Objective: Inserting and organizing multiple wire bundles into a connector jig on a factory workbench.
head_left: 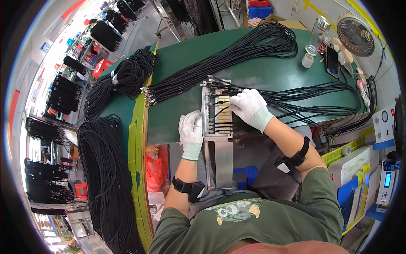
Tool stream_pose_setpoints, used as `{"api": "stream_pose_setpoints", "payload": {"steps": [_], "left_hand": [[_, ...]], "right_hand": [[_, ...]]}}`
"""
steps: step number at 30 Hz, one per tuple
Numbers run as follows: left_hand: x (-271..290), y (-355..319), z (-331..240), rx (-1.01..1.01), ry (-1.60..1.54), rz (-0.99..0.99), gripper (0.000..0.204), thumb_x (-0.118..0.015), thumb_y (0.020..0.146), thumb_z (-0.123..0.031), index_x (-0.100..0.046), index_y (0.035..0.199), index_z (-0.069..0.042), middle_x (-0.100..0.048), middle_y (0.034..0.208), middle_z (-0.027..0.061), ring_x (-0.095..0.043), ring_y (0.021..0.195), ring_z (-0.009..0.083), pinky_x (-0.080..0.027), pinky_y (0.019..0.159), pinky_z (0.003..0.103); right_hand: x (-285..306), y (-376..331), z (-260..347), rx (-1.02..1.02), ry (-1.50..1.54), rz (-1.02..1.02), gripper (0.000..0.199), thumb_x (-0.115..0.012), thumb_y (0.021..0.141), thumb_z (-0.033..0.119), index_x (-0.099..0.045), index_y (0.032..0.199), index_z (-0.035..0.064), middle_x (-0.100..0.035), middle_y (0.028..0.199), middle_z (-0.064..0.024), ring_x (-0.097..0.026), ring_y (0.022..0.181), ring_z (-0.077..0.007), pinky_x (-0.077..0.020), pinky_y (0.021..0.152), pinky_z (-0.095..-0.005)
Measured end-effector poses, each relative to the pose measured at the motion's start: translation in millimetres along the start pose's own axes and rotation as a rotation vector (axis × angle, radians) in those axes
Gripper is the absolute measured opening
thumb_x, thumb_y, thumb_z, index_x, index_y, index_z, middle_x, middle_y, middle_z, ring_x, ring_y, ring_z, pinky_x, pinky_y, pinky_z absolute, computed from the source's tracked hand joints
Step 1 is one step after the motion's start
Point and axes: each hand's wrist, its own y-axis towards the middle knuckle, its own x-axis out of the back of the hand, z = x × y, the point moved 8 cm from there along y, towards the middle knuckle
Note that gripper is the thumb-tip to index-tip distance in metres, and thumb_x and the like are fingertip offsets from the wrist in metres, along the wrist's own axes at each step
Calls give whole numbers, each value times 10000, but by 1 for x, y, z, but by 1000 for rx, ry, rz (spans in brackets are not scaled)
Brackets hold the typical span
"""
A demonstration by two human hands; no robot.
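Note:
A metal fixture (206, 108) with a pale slotted block stands at the green table's front edge, with several black cables (296, 96) running into it from the right. My left hand (191, 128), in a white glove, is curled against the fixture's left side, its fingertips at the metal rail. My right hand (250, 106), also gloved, reaches over the fixture's right side. Its fingers are pinched together at a black cable among the slots; the fingertips partly hide the cable's end. Short cable ends with metal connectors lie across the fixture above and below that hand.
A long bundle of black cables (237, 55) lies across the green table (177, 122). More bundles hang at the left (105, 169) past a yellow-green strip (136, 139). A glass bottle (317, 36), a phone (332, 63) and a fan (356, 34) are at the back right.

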Motion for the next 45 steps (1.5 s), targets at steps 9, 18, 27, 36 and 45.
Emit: {"api": "stream_pose_setpoints", "payload": {"steps": [9,18,27,36,45], "left_hand": [[2,5,-7,42,-21,23,143,-631,902,-180,-704,949,-66,-682,1134,141,-600,1101,316,-391,1049,463],[-2,5,-6,99,-130,98,149,-679,865,-161,-707,896,-18,-613,1263,181,-547,1174,315,-415,1029,401],[1,6,-2,140,-84,15,167,-674,872,-193,-698,916,-34,-674,1141,164,-591,1111,314,-367,1067,454],[-2,3,0,88,-55,36,147,-619,914,-184,-689,966,-66,-707,1063,99,-637,1039,280,-351,1079,494],[0,4,-4,61,-34,35,139,-609,920,-177,-686,969,-72,-714,1037,77,-645,1020,264,-353,1081,481]], "right_hand": [[14,-1,2,42,64,-65,126,-652,844,269,-662,861,145,-649,772,-20,-607,834,-240,-449,748,-385],[21,-5,11,177,339,75,119,-701,802,203,-709,906,145,-652,800,-36,-597,843,-259,-453,796,-382],[11,-9,10,148,234,105,139,-684,816,192,-740,943,187,-645,798,-16,-596,860,-242,-453,805,-378],[6,-6,8,81,48,93,127,-666,826,203,-738,929,221,-629,796,12,-583,879,-227,-443,791,-367],[5,-4,11,100,-33,47,116,-660,827,203,-733,913,231,-632,803,13,-578,867,-219,-442,764,-357]]}}
